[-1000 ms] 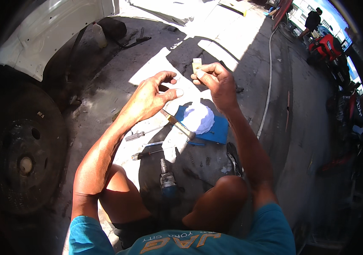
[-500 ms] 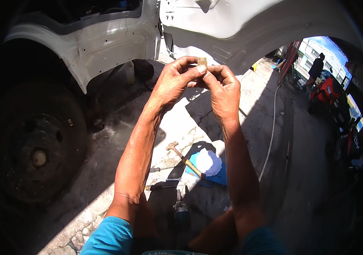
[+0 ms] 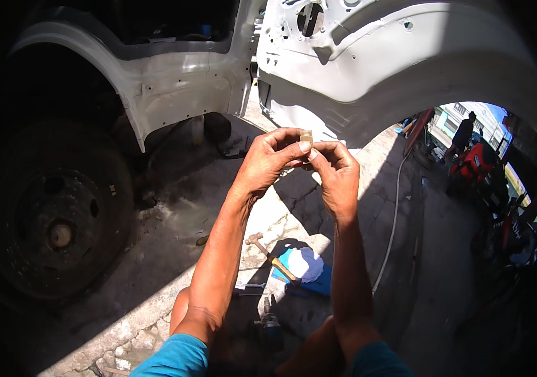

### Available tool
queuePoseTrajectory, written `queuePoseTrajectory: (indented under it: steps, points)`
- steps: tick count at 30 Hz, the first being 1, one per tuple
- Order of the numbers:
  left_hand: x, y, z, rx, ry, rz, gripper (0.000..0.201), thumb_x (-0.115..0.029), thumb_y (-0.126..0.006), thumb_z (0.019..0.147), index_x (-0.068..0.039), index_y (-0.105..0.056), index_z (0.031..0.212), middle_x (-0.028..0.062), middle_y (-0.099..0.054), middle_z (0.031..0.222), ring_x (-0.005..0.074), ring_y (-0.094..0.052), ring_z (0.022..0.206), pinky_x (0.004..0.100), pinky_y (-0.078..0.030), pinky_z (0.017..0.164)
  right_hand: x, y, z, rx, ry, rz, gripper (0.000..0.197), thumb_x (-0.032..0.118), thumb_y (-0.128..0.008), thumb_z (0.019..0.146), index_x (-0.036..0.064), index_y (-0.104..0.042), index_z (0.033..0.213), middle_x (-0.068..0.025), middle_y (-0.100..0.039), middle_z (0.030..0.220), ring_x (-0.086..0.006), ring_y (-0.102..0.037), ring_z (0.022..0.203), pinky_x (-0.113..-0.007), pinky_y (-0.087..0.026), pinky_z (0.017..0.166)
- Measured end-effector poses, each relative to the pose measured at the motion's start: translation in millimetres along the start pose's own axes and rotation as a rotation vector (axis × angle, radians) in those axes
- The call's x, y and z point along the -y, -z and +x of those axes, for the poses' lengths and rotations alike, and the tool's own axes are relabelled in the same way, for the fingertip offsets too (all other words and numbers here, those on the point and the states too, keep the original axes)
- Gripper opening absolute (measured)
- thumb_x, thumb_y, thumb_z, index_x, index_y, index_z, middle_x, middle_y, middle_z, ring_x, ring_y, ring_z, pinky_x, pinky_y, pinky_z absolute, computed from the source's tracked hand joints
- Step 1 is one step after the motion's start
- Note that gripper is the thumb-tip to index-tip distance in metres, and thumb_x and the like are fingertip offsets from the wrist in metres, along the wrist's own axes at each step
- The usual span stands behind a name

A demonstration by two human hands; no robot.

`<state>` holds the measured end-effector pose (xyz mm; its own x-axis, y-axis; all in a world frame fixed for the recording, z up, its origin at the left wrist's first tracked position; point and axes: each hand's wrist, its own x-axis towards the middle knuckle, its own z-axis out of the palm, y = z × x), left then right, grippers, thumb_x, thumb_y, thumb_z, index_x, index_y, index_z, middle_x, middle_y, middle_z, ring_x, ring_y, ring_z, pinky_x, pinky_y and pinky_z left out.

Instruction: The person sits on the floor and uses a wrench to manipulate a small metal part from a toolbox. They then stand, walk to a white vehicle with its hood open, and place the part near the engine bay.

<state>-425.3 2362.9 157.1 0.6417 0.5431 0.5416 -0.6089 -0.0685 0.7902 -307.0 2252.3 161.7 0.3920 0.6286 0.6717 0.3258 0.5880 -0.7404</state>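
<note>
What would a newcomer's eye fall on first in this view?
Probably the small tan piece near the centre, held up where the left hand and right hand meet. Next, the white vehicle bodywork across the top, and the hammer beside a bright white bundle on the ground below.

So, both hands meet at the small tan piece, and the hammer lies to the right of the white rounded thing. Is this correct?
Not quite: the hammer lies to the left of the white rounded thing, as the head view shows. The left hand and right hand do meet at the small tan piece.
</note>
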Motion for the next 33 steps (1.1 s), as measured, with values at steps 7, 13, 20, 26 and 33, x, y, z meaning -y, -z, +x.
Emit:
queuePoseTrajectory:
  steps: [7,13,20,26,33]
  points:
    - [-9,11,-3,-0.021,-0.058,-0.031,0.039,-0.017,-0.075,0.091,0.003,-0.066,0.123,0.0085,-0.072,0.102,0.0127,-0.068,0.090,0.0261,-0.057,0.081,7,-18,0,0.006,0.044,0.021,0.015,0.001,-0.067,0.094,-0.0021,-0.062,0.107,-0.0071,-0.068,0.094,-0.0102,-0.065,0.084,-0.025,-0.055,0.075]
    - [-21,16,-9,-0.068,-0.073,-0.057,0.034,-0.014,-0.076,0.090,0.003,-0.068,0.118,0.0096,-0.072,0.100,0.0139,-0.069,0.088,0.0283,-0.058,0.081,14,-28,-1,0.021,0.032,0.047,0.021,0.000,-0.068,0.093,-0.0020,-0.059,0.111,-0.0075,-0.066,0.096,-0.0103,-0.065,0.084,-0.026,-0.057,0.076]
    - [-20,27,-7,-0.097,-0.077,-0.169,0.027,-0.009,-0.075,0.089,0.004,-0.070,0.112,0.0134,-0.074,0.098,0.0192,-0.071,0.089,0.0329,-0.059,0.082,18,-24,1,0.045,0.019,-0.026,0.027,0.004,-0.071,0.091,-0.0025,-0.059,0.115,-0.0107,-0.069,0.099,-0.0132,-0.067,0.087,-0.029,-0.058,0.078]
    - [-21,26,-8,-0.117,-0.071,-0.169,0.027,-0.006,-0.076,0.087,0.007,-0.071,0.110,0.0149,-0.074,0.096,0.0197,-0.072,0.086,0.0316,-0.059,0.080,26,-24,-2,0.121,-0.062,0.009,0.032,0.004,-0.071,0.091,-0.0038,-0.060,0.120,-0.0092,-0.068,0.098,-0.0128,-0.066,0.086,-0.028,-0.057,0.080]
    - [-25,21,-11,-0.092,-0.037,-0.122,0.027,-0.006,-0.074,0.089,0.006,-0.071,0.112,0.0152,-0.074,0.098,0.0213,-0.072,0.090,0.0293,-0.059,0.080,33,-21,-4,0.145,-0.037,-0.122,0.031,0.004,-0.070,0.092,-0.0035,-0.062,0.120,-0.0076,-0.066,0.100,-0.0122,-0.065,0.086,-0.028,-0.056,0.079]
